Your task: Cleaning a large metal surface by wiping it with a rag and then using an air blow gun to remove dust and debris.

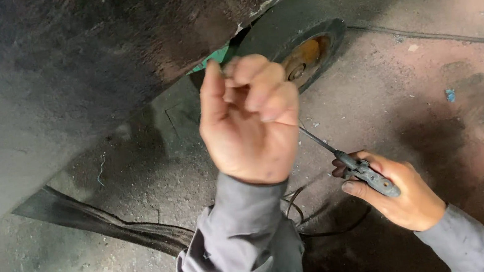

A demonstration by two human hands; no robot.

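Note:
My left hand (pixel 250 116) is raised in a loose fist just below the edge of a large dark metal body (pixel 58 66), fingers curled, thumb up; whether it grips anything is hidden. Behind it sits a small black wheel (pixel 297 35) with a rusty orange hub. My right hand (pixel 402 193) is lower right and holds a dark hand tool (pixel 367 174) by its handles; its thin shaft points up-left and vanishes behind the left hand. Both arms wear grey sleeves.
The floor is stained concrete (pixel 436 98) with a crack line at upper right. A dark strap or hose (pixel 97 220) lies across the floor at lower left, thin black wires (pixel 301 209) near my left sleeve. A green part (pixel 216 57) shows beside the wheel.

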